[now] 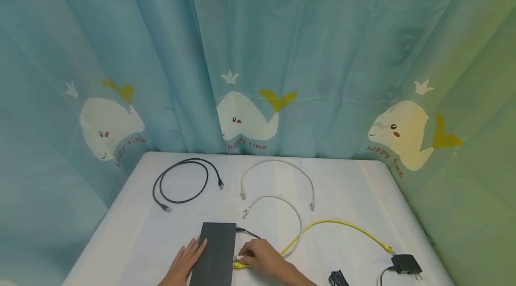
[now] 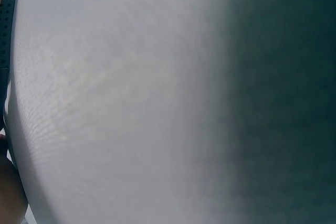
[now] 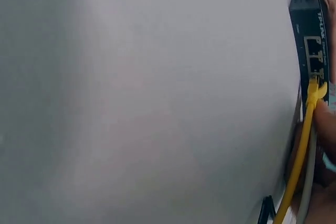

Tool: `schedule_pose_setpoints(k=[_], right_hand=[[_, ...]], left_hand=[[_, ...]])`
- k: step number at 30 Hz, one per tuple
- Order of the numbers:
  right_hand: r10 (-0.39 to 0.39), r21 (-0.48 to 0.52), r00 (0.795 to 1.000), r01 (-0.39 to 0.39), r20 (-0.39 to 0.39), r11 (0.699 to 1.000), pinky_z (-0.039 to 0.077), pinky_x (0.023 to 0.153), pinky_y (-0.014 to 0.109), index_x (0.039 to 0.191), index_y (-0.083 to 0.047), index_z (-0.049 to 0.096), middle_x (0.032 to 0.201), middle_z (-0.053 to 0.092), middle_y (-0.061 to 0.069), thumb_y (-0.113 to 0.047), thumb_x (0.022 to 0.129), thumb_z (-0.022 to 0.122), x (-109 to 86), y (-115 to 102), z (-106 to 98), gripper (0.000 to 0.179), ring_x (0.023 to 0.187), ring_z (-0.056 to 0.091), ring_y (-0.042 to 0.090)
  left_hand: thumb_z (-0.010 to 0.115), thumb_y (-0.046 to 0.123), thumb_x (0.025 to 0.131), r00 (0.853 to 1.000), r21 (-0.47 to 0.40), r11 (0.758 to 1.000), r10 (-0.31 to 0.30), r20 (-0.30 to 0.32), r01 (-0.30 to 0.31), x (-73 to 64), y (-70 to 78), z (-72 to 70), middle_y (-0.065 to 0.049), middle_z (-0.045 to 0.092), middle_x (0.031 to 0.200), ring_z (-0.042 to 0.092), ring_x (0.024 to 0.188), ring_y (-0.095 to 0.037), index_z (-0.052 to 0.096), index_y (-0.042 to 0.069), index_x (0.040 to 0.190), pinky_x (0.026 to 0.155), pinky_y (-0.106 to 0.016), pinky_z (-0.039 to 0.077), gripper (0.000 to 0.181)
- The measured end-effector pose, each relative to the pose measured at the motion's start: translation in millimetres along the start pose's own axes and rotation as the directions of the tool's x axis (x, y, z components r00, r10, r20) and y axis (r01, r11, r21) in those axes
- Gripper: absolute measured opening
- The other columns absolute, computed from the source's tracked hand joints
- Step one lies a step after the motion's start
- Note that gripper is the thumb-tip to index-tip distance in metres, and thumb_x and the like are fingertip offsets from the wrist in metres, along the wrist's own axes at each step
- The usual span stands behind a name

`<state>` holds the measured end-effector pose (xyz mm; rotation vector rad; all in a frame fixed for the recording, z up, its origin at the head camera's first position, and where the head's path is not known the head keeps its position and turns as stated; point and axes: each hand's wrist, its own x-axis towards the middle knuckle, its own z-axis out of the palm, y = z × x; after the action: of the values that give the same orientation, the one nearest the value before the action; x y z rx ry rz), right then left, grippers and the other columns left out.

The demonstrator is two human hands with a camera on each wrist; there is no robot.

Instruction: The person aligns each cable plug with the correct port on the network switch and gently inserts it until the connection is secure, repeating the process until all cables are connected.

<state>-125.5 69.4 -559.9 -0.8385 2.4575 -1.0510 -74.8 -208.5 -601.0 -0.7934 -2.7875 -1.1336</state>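
Observation:
A black network switch point(image 1: 214, 250) lies on the white table at the bottom centre of the head view. My left hand point(image 1: 186, 260) rests along its left edge with fingers straight. On the other side my right hand point(image 1: 264, 257) pinches the plug of a white network cable point(image 1: 299, 216) at the switch's port side, partly hidden by the fingers. Just beside it, a yellow network cable point(image 1: 350, 223) is plugged into a port; its yellow plug point(image 3: 315, 95) shows in the right wrist view. A thin black power lead point(image 1: 249, 232) enters the switch near its far right corner.
A coiled black network cable point(image 1: 183, 201) lies at the back left, and another white cable point(image 1: 282, 161) at the back. On the right is a black power adapter point(image 1: 406, 263), touching the yellow cable's far end, with a bundled black cord point(image 1: 337, 278) nearby. A whale-print curtain point(image 1: 322, 53) hangs behind.

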Motion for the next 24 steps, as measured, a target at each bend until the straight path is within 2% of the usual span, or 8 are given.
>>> schedule_pose_setpoints(k=[3, 8, 15, 16, 17, 19, 22, 24], right_hand=[[0.028, -0.009, 0.999, -0.028, -0.027, 1.000, 0.043, 0.059, 0.016, 0.080, -0.011, 0.072, 0.068, 0.058, -0.017, -0.020, 0.082, 0.074, -2.4, -0.6, -0.7, 0.010, 0.061, 0.048, -0.005], [-0.009, 0.001, 1.000, 0.009, -0.004, 1.000, 0.044, 0.060, 0.015, 0.083, -0.010, 0.074, 0.073, 0.063, -0.015, -0.016, 0.084, 0.072, -3.1, 0.5, -4.3, 0.006, 0.064, 0.050, -0.005], [0.024, -0.038, 0.999, -0.025, -0.028, 0.999, 0.042, 0.055, 0.015, 0.074, -0.011, 0.071, 0.064, 0.057, -0.017, -0.017, 0.083, 0.073, -2.6, 0.0, -2.7, 0.010, 0.057, 0.047, -0.004], [0.029, -0.038, 0.999, -0.030, -0.027, 0.999, 0.042, 0.055, 0.015, 0.074, -0.011, 0.070, 0.063, 0.056, -0.017, -0.017, 0.083, 0.073, -2.7, -0.1, -2.5, 0.011, 0.056, 0.046, -0.004], [0.032, -0.035, 0.999, -0.033, -0.024, 0.999, 0.042, 0.055, 0.015, 0.074, -0.011, 0.070, 0.063, 0.055, -0.017, -0.017, 0.083, 0.073, -2.6, -0.1, -2.2, 0.011, 0.056, 0.046, -0.004], [0.036, -0.025, 0.999, -0.037, -0.018, 0.999, 0.042, 0.055, 0.015, 0.074, -0.011, 0.069, 0.063, 0.055, -0.016, -0.018, 0.083, 0.072, -2.6, 0.2, -1.7, 0.012, 0.056, 0.046, -0.003], [0.042, 0.007, 0.999, -0.041, -0.012, 0.999, 0.041, 0.056, 0.016, 0.074, -0.010, 0.069, 0.063, 0.055, -0.016, -0.018, 0.083, 0.072, -2.7, 1.3, -1.2, 0.013, 0.057, 0.046, -0.003], [0.048, 0.020, 0.999, -0.048, -0.010, 0.999, 0.041, 0.056, 0.016, 0.074, -0.010, 0.070, 0.064, 0.055, -0.016, -0.019, 0.083, 0.072, -2.6, 1.6, -1.2, 0.012, 0.057, 0.046, -0.002]], left_hand=[[0.050, 0.076, 0.076, 1.000, 0.012, 1.000, -0.001, -0.004, 0.001, 0.5, -0.3, 0.8, -0.036, 0.033, 0.134, -0.008, 0.128, 0.016, 0.018, 0.030, 0.152, 0.095, -0.008, -0.011, 0.094], [0.048, 0.078, 0.076, 1.000, 0.033, 0.999, 0.000, -0.019, 0.001, 0.6, -0.8, 1.6, -0.034, 0.033, 0.134, -0.008, 0.128, 0.015, 0.017, 0.033, 0.152, 0.095, -0.008, -0.011, 0.094], [0.046, 0.078, 0.078, 1.000, 0.025, 1.000, 0.019, -0.011, -0.019, 1.3, -2.9, 0.8, -0.031, 0.030, 0.136, -0.007, 0.129, 0.014, 0.016, 0.031, 0.152, 0.096, -0.009, -0.010, 0.093], [0.046, 0.078, 0.077, 1.000, 0.025, 1.000, 0.015, -0.012, -0.015, 1.3, -2.6, 0.9, -0.032, 0.031, 0.136, -0.007, 0.129, 0.014, 0.016, 0.032, 0.152, 0.101, -0.015, -0.007, 0.092], [0.047, 0.077, 0.077, 1.000, 0.015, 1.000, 0.006, -0.007, -0.006, 1.0, -2.4, 1.0, -0.034, 0.031, 0.135, -0.008, 0.129, 0.015, 0.015, 0.034, 0.152, 0.101, -0.015, -0.007, 0.092], [0.047, 0.078, 0.077, 1.000, 0.019, 1.000, -0.005, -0.011, 0.005, 0.5, -1.3, 1.2, -0.034, 0.032, 0.135, -0.007, 0.128, 0.015, 0.015, 0.035, 0.151, 0.105, -0.030, 0.001, 0.092], [0.044, 0.079, 0.077, 1.000, 0.015, 1.000, -0.014, -0.022, 0.014, -0.1, 0.2, 1.2, -0.024, 0.027, 0.141, -0.006, 0.129, 0.014, 0.016, 0.038, 0.151, 0.096, -0.047, 0.013, 0.089], [0.043, 0.079, 0.078, 1.000, 0.011, 1.000, -0.011, -0.023, 0.012, 0.0, 0.5, 0.6, -0.016, 0.024, 0.143, -0.005, 0.130, 0.014, 0.016, 0.038, 0.151, 0.091, -0.051, 0.015, 0.088]])
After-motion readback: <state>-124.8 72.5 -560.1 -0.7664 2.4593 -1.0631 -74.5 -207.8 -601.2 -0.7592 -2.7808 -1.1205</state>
